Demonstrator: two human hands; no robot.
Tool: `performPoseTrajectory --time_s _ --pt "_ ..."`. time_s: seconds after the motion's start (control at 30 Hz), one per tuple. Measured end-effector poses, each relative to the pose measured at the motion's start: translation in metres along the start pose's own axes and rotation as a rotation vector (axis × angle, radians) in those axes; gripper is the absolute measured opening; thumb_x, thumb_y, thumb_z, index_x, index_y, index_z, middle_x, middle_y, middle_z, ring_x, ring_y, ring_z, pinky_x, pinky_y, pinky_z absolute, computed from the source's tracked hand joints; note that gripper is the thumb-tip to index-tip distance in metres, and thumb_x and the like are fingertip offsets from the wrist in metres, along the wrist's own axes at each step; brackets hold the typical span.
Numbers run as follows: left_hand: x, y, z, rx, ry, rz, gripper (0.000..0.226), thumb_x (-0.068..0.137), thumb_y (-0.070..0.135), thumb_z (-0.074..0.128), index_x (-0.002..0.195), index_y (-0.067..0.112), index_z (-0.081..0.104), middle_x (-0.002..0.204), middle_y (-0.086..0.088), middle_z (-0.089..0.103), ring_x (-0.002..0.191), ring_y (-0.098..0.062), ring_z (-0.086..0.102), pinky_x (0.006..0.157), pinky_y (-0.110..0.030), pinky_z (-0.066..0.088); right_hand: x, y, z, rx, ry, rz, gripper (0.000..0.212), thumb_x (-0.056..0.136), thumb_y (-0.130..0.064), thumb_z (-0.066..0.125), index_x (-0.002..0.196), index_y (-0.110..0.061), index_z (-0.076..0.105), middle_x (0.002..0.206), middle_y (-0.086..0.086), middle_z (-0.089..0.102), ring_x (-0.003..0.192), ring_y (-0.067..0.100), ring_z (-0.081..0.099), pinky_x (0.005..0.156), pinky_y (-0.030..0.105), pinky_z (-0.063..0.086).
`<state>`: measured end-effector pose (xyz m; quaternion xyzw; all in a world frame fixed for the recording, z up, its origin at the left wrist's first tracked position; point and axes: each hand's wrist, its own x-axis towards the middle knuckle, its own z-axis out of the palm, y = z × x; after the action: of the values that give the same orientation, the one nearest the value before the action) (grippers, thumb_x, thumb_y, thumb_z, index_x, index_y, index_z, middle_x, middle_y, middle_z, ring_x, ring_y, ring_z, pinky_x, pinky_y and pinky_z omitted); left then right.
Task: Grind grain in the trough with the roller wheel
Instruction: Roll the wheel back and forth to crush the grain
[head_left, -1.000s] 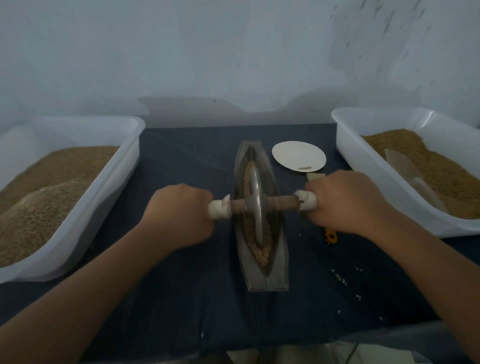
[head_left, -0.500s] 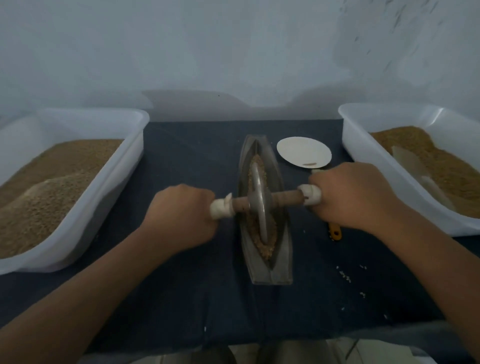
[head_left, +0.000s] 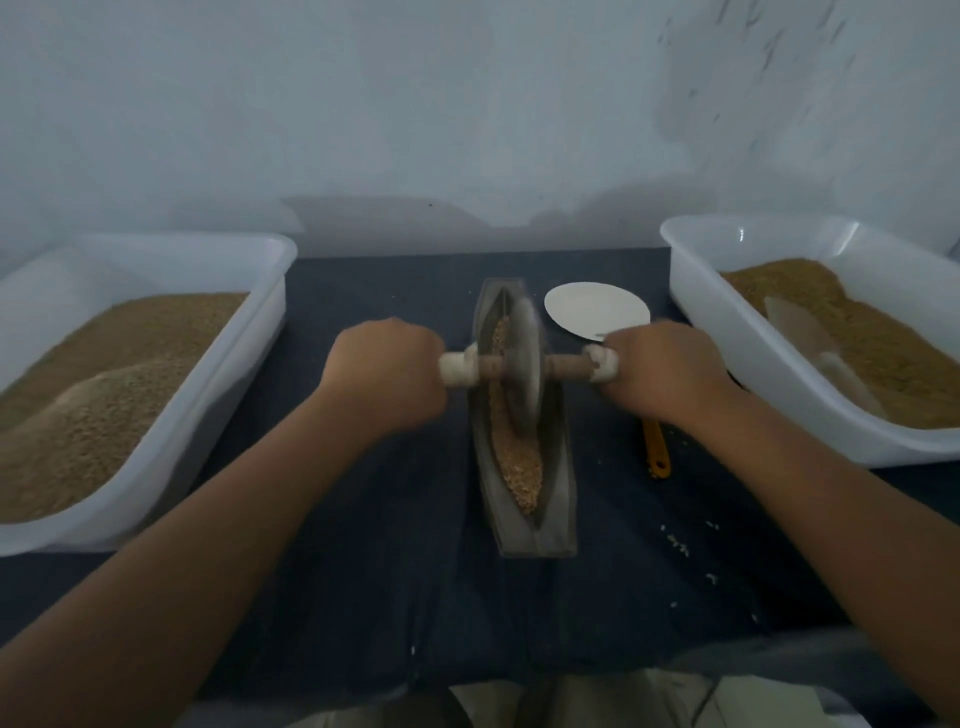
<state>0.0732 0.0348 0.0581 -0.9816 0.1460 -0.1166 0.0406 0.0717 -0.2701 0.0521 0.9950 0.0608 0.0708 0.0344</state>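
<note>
The roller wheel (head_left: 522, 364) has rolled toward the far end of the trough (head_left: 557, 519) since half a second ago, and both fists have gone with it. The left hand (head_left: 387, 374) is wrapped tight round the left white end of the axle, and the right hand (head_left: 670, 369) is clamped on the right end. More of the crushed grain (head_left: 522, 467) now lies uncovered in the near half of the groove (the disc is blurred).

The right hand now overlaps the near edge of the white plate (head_left: 597, 309) and hides the top of a yellow handle (head_left: 657, 447). A left tub (head_left: 249, 332) and a right tub (head_left: 727, 332), both holding grain, flank the dark cloth (head_left: 363, 519). A pale scoop (head_left: 810, 343) lies in the right one. Stray grains (head_left: 680, 545) dot the cloth.
</note>
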Motion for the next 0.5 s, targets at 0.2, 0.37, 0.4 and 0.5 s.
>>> performPoseTrajectory --time_s 0.2,0.37,0.4,0.5 --pt "-0.054 -0.009 0.017 -0.077 0.084 0.035 0.037 0.076 0.049 0.064 0.059 0.030 0.038 0.052 0.012 0.040 0.045 -0.005 0.031 0.047 -0.021 0.018 -0.047 0.002 -0.003 -0.030 0.226 -0.205 0.031 0.076 -0.059 0.044 0.060 -0.033 0.044 0.049 -0.011 0.043 0.043 0.007 0.042 0.042 0.029 0.043" --pt "0.030 -0.005 0.015 -0.066 0.012 -0.101 0.022 0.079 0.046 0.061 0.070 0.027 0.054 0.073 0.009 0.056 0.068 -0.023 0.054 0.064 -0.032 0.044 0.029 -0.009 0.000 -0.077 0.185 0.009 0.029 0.092 -0.045 0.056 0.069 -0.029 0.049 0.064 -0.007 0.051 0.057 0.014 0.049 0.056 0.032 0.046" --pt "0.040 -0.004 0.012 -0.066 0.008 -0.108 0.021 0.078 0.045 0.062 0.071 0.027 0.055 0.075 0.007 0.060 0.069 -0.025 0.057 0.065 -0.033 0.046 0.037 -0.010 0.001 -0.086 0.196 0.041 0.029 0.094 -0.042 0.056 0.070 -0.027 0.049 0.065 -0.005 0.051 0.059 0.016 0.051 0.059 0.034 0.050" --pt "0.035 -0.002 0.005 -0.062 -0.011 -0.091 0.021 0.079 0.044 0.062 0.071 0.026 0.056 0.075 0.006 0.061 0.073 -0.026 0.064 0.064 -0.033 0.047 0.033 -0.007 0.001 -0.077 0.192 0.038 0.032 0.095 -0.043 0.057 0.068 -0.027 0.052 0.063 -0.006 0.052 0.057 0.014 0.051 0.054 0.031 0.046"
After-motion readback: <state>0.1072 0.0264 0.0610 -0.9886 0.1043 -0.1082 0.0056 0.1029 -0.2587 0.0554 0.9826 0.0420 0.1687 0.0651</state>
